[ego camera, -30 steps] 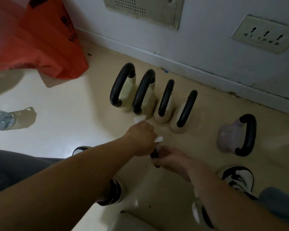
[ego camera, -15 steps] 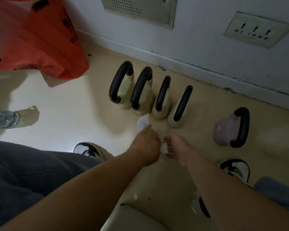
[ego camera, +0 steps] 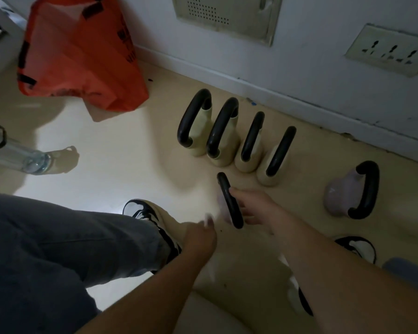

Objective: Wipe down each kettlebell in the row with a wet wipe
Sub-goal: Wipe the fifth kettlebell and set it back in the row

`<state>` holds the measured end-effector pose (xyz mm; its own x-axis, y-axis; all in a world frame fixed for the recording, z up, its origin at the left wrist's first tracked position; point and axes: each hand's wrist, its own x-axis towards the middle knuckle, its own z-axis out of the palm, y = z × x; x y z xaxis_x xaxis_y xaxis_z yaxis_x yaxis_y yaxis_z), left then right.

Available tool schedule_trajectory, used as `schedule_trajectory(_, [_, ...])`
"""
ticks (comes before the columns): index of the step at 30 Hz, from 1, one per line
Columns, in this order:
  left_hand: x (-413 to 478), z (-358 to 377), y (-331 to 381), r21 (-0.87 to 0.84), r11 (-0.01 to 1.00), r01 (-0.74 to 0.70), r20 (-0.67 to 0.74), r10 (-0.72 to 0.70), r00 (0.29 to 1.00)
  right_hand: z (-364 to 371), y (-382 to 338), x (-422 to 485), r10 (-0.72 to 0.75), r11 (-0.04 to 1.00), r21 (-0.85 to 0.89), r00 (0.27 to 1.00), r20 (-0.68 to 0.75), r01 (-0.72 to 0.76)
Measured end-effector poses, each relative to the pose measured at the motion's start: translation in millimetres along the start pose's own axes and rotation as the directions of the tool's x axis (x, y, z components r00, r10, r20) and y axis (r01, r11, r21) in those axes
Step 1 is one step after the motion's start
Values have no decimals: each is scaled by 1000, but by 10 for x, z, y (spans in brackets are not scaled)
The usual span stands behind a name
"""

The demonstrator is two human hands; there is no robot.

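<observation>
- Cream-bodied kettlebells, four of them with black handles, stand in a tight row on the floor near the skirting of the wall, each touching or just beside its neighbour.
- Their handle loops all run roughly from the wall towards the person, leaning to the left at the top, so the long axis of each loop lies across the line of the row.
- A fifth, lilac kettlebell sits well apart to the right, its handle loop on its right side.
- A sixth one, the held kettlebell, is in front of the row; its black loop runs near to far, and its pale body is blurred.
- The right hand has its fingers curled about that handle, so this grip is clenched on it.
- The left hand is just beside it, pinching a small pale scrap, most likely the wet wipe; blur leaves that a judgement.
- The step in hand seems to be steadying one bell for wiping.
- The next move calls for bringing the wipe onto the handle and body while the right hand keeps the bell from tipping, then turning it to reach the far side.
- An orange bag and a clear bottle lie off to the left.
</observation>
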<state>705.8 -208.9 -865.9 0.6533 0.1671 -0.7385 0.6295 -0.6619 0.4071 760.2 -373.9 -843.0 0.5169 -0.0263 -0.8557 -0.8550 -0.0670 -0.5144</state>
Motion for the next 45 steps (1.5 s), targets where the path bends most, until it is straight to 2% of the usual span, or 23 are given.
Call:
schedule_trajectory(3, [132,-76,307,-292,954,-68,-212,4,977,27,71,18,-54,997,-54,998,31,56])
schedule_trajectory(7, [93,80,543,-484,864,-141,-337,-36,941,50,121,92,-97,993,-61,994,45,99])
schedule_trajectory(8, [138,107,519,-527,844,-100,-326,-92,941,51,108,87,-97,993,-64,994,42,100])
schedule_trajectory(10, [329,69,361,-564,817,123,-225,-295,929,45,100,108,-72,995,-64,997,42,75])
schedule_trajectory(12, [533,-28,140,-439,850,292,-115,-375,920,30,69,134,-58,993,-98,996,67,65])
schedule_trajectory(14, [570,-74,144,-298,922,245,-72,-278,958,14,18,174,-55,983,-171,994,92,70])
schedule_trajectory(16, [435,-32,397,-258,965,52,-64,-71,995,-7,-30,186,-40,977,-204,991,129,66])
schedule_trajectory(18, [239,86,624,-355,931,-80,-66,60,996,-15,-48,188,-26,981,-186,988,151,54])
schedule_trajectory(20, [120,181,601,-525,844,-109,-54,95,994,-23,-25,213,-7,989,-144,991,134,27])
schedule_trajectory(21, [62,229,511,-558,818,-143,-30,152,988,-26,-10,222,0,994,-109,992,124,14])
schedule_trajectory(23, [-6,373,252,-489,841,-230,52,291,955,-14,9,226,-4,998,-62,994,107,11])
schedule_trajectory(25, [-102,500,117,-417,882,-218,106,286,952,-6,22,222,-19,996,-80,995,98,27])
schedule_trajectory(27, [-131,592,103,-482,862,-158,80,222,972,15,17,199,-35,993,-108,995,91,44])
schedule_trajectory(29, [-128,550,282,-630,772,-86,69,166,984,21,-3,190,-40,992,-120,996,79,49])
schedule_trajectory(31, [-80,421,543,-776,630,44,92,43,995,9,-16,190,-18,988,-149,997,81,30])
schedule_trajectory(33, [53,231,780,-859,440,263,235,-118,965,2,-30,187,-12,962,-270,997,79,33])
schedule_trajectory(35, [197,40,878,-880,317,353,346,-79,935,14,-29,187,-36,936,-349,997,65,56])
schedule_trajectory(37, [230,20,875,-882,343,323,342,-4,940,30,-35,172,-74,934,-345,996,55,88])
schedule_trajectory(39, [124,157,722,-821,534,202,231,-14,973,30,-18,188,-79,938,-332,995,62,96])
schedule_trajectory(40, [53,251,580,-758,648,74,129,38,991,27,-5,196,-74,943,-320,995,67,92])
schedule_trajectory(41, [-16,338,432,-688,720,-95,47,174,984,28,5,202,-75,945,-315,995,64,91])
schedule_trajectory(43, [-88,421,218,-583,755,-301,3,372,928,26,10,210,-78,938,-333,996,54,91])
schedule_trajectory(45, [-147,403,231,-559,782,-276,13,341,940,23,20,246,-73,930,-357,996,51,87])
